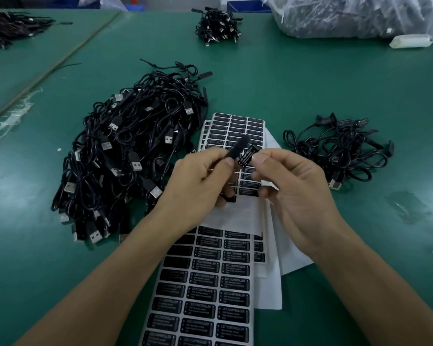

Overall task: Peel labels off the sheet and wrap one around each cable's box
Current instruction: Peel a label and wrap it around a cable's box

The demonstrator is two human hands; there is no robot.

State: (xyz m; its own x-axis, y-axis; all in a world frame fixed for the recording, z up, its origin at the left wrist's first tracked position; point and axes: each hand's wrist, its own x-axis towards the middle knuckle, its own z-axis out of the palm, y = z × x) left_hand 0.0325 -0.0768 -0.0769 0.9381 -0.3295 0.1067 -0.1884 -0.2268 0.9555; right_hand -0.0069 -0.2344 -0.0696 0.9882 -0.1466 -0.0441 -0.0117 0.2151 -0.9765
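Note:
My left hand (200, 178) grips a slim black cable box (236, 148) that sticks up between thumb and fingers. My right hand (288, 186) pinches a black "LED CONTROLLER" label (246, 156) right beside the box, above the sheets. Label sheets (210, 290) with rows of black labels lie under my forearms, and another label sheet (238, 128) lies beyond my hands. A big heap of black USB cables (125, 151) sits to the left. A smaller cable pile (340, 151) lies to the right.
White backing sheets (273, 258) stripped of labels lie fanned under my right wrist. Farther back on the green table (310, 83) are a small cable bundle (218, 27), a clear plastic bag of cables (348, 16) and more cables at the far left (8, 28).

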